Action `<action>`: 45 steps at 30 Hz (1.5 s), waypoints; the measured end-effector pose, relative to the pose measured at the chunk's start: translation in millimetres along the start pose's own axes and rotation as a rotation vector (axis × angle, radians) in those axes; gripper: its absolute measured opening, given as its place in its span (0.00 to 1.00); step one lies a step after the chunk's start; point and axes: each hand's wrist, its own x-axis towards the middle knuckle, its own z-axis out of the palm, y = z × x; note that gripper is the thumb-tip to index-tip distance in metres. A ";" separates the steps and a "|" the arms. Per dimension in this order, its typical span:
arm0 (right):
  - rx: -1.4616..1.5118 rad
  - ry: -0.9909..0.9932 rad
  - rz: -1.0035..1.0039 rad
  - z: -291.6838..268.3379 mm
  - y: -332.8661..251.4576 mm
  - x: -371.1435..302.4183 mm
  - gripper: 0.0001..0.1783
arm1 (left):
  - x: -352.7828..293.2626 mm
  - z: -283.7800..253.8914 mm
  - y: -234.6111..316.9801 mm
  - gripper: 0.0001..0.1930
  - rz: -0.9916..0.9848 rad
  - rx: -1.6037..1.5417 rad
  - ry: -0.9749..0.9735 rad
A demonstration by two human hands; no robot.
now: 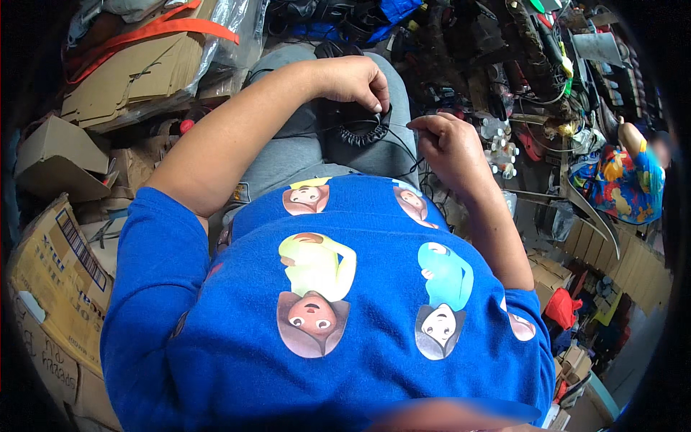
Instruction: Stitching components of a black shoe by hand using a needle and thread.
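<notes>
On my grey-trousered lap lies a black piece with a curved, closely ridged edge; its exact kind I cannot make out. My left hand is closed on its upper part, thumb and fingers pressed together, and hides some of it. To the right, my right hand is apart from the piece, with thumb and forefinger pinched. A thin strand seems to run from the piece to these fingertips. A dark cord trails from the piece down past my right thigh.
Flattened cardboard with an orange strap lies at far left, above an open carton and a yellow box. Small bottles stand right of my hand. Another person in colourful clothing is at far right, amid clutter.
</notes>
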 end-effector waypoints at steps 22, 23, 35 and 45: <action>-0.168 -0.044 -0.264 12.2 -0.2 14.8 0.13 | -2.5 4.5 -2.0 0.10 0.035 0.055 0.059; -0.117 -0.042 -0.249 12.6 5.5 17.6 0.13 | -3.1 6.4 -3.2 0.09 0.061 0.111 0.105; 0.540 -0.449 -0.007 18.5 61.5 39.2 0.25 | -8.4 10.2 -9.8 0.12 0.167 0.146 0.104; 0.499 -0.365 -0.104 35.0 60.5 45.1 0.20 | -7.5 11.7 -11.5 0.12 0.201 0.269 0.137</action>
